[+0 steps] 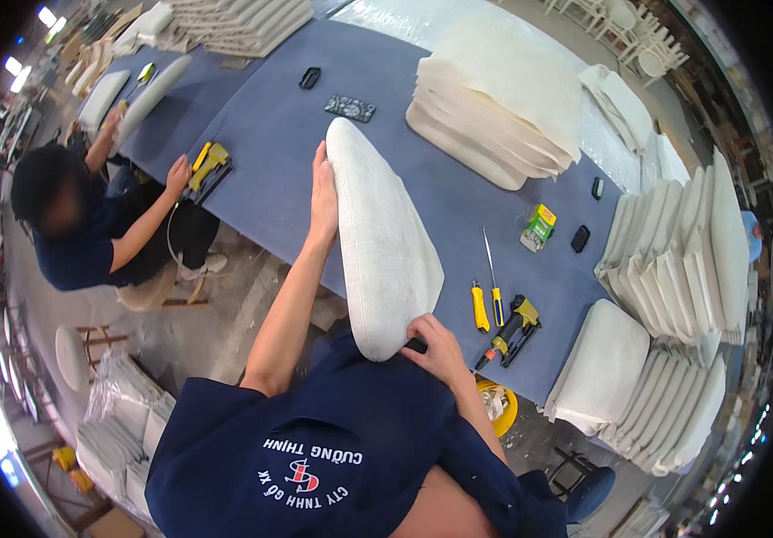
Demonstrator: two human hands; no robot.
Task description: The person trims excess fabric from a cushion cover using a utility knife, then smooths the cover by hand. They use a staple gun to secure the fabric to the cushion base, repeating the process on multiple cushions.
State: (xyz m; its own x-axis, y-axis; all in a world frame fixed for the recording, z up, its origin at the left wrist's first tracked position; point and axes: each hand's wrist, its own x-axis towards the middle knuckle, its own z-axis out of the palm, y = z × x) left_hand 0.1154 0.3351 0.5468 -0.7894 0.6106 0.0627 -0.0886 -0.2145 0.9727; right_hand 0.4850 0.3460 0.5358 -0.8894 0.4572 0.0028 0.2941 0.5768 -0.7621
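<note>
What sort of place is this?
Probably a furniture workshop: a pale cushion is being held up, more cushions are stacked at the right, and a yellow-and-black staple gun lies on the blue table.

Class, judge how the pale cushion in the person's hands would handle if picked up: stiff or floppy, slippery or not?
The cushion is probably fairly stiff: between the left hand and right hand it shows no sag. Its rounded, padded look suggests it may give slightly if pressed. Matt and fabric-covered, it seems unlikely to slip.
</note>
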